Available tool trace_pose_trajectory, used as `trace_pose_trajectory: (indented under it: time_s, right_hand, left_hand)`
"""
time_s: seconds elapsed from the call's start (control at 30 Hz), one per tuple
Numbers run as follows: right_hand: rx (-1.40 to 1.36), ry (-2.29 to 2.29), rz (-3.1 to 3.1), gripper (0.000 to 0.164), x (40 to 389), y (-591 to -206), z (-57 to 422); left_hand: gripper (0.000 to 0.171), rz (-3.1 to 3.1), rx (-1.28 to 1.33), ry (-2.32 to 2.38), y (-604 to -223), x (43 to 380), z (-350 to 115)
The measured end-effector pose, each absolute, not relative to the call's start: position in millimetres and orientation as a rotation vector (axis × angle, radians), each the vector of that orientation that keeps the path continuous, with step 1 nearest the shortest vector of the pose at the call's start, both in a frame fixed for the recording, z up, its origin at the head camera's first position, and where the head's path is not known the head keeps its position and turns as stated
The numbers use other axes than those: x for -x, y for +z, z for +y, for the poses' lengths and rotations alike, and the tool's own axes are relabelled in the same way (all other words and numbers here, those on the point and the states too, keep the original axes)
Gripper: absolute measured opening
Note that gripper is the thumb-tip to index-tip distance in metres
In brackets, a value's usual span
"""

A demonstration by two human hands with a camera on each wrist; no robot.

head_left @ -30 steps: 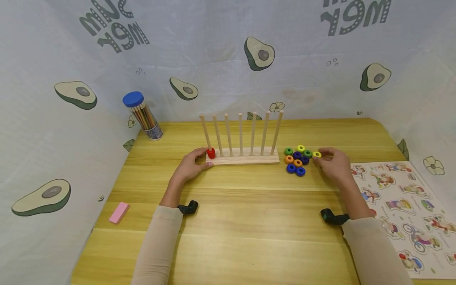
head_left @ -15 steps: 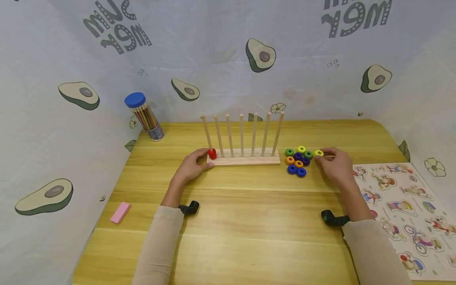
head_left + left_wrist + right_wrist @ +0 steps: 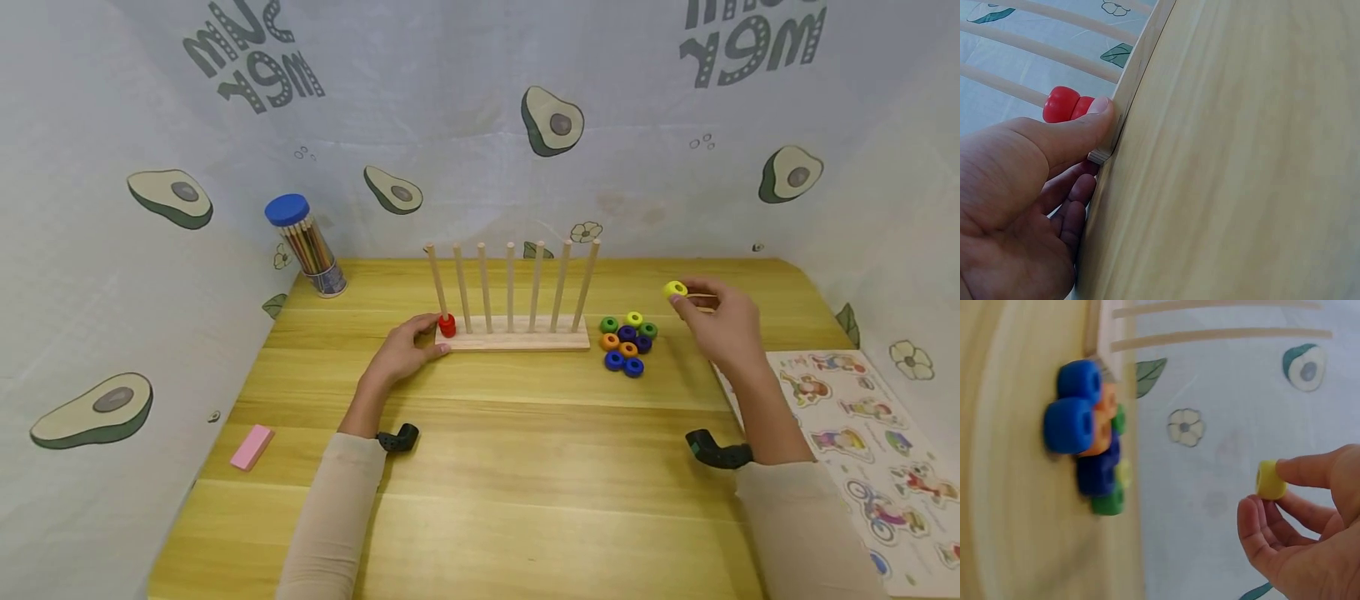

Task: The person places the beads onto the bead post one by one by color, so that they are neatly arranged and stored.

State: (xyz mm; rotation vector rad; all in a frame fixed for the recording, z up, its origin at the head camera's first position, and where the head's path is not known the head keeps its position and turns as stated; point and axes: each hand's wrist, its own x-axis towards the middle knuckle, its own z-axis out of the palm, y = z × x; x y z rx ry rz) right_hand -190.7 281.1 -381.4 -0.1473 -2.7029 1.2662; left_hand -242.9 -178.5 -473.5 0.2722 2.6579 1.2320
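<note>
The right hand pinches a yellow bead between thumb and fingers; the left hand grips the left end of the peg rack. The rack and loose beads sit on a wooden table before a printed curtain. The right hand is raised, the left low.

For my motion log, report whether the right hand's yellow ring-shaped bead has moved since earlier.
Yes: the yellow bead has gone up, away from the loose multicoloured round beads.
</note>
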Motion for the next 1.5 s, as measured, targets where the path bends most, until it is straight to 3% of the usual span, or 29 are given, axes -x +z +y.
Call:
trace_pose_trajectory:
  time_s: [0.4,0.8,1.5]
  right_hand:
    - [-0.056,1.249,-2.577,0.048,199.9,-329.2,248.2]
    - [-0.415,1.306,-2.501,0.034,213.5,-289.0,179.3]
    - [-0.719,1.285,-2.602,0.035,247.9,-293.6,95.2]
  left_hand:
    - [0.068,2.667,-0.287,1.215,-476.2,243.9,-179.0]
    - [0.069,2.664,-0.298,1.22,-478.9,243.8,-179.2]
    - [0.069,2.671,-0.276,1.224,-476.1,244.5,-179.3]
